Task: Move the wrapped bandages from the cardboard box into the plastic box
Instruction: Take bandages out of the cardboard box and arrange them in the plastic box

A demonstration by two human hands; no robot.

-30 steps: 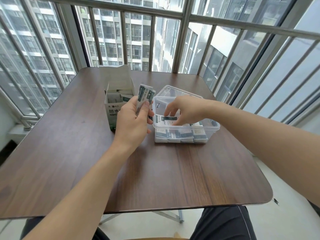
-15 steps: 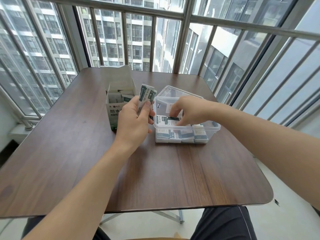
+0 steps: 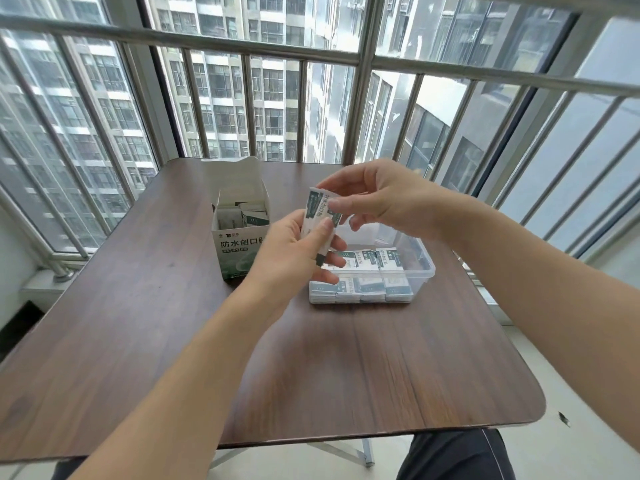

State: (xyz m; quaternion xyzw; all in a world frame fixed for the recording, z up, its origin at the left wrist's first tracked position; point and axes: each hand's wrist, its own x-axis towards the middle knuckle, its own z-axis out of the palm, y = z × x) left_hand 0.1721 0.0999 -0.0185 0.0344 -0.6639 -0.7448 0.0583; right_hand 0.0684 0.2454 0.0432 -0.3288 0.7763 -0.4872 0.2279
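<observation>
My left hand (image 3: 294,258) holds a small stack of wrapped bandages (image 3: 317,211), white with dark green print, upright between the two boxes. My right hand (image 3: 377,199) is raised above the clear plastic box (image 3: 424,268) and pinches the top edge of that stack with thumb and forefinger. The plastic box holds rows of wrapped bandages (image 3: 367,282) stacked along its front wall. The open white and green cardboard box (image 3: 239,251) stands to the left with more wrapped bandages (image 3: 242,214) inside.
Both boxes stand on a dark wooden table (image 3: 173,341) with rounded corners. A metal window railing (image 3: 360,84) runs close behind the table's far edge. My dark-trousered knee (image 3: 457,455) shows below the near edge.
My right hand has come up out of the plastic box and taken hold of the top of the stack in my left hand. The left hand has barely moved.
</observation>
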